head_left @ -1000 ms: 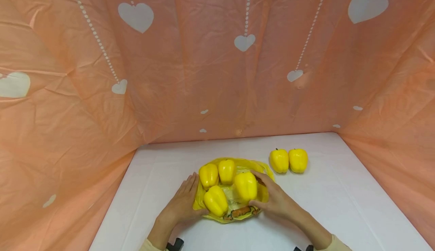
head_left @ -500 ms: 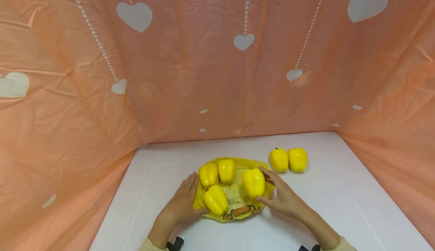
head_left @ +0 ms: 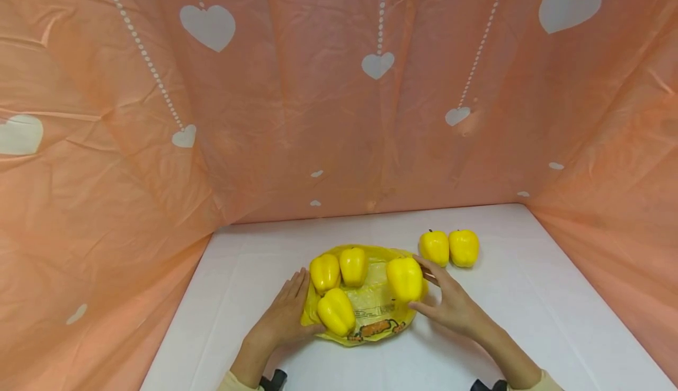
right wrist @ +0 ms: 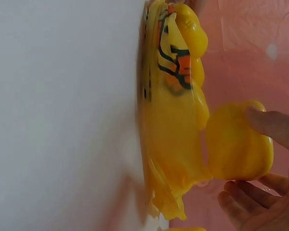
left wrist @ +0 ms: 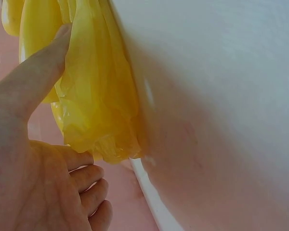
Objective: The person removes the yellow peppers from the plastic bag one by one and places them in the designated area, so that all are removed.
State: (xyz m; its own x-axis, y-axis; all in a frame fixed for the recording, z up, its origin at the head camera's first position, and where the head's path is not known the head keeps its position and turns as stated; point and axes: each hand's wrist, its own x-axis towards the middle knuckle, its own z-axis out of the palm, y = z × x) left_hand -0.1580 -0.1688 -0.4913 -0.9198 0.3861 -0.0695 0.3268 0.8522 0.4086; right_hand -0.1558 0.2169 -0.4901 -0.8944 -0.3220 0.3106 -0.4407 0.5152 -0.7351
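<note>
A yellow plastic bag (head_left: 373, 297) with printed text and an orange picture lies spread on the table. On its left part are three yellow bell peppers: one at the back left (head_left: 325, 273), one beside it (head_left: 354, 266) and one in front (head_left: 336, 312). My left hand (head_left: 288, 308) rests against the bag's left edge, fingers extended; its thumb touches the rim, as the left wrist view also shows. Another bell pepper (head_left: 405, 279) is in my right hand (head_left: 452, 302), gripped between thumb and fingers. The right wrist view shows this bell pepper (right wrist: 238, 142) raised beside the bag's rim.
Two more yellow bell peppers, a left one (head_left: 434, 248) and a right one (head_left: 464, 248), stand side by side behind the right hand. A white table (head_left: 254, 244) lies below, bordered by an orange curtain (head_left: 339, 143) with white hearts.
My right hand has carried its bell pepper rightward across the bag to its right rim. The left hand and the other bell peppers have stayed in place.
</note>
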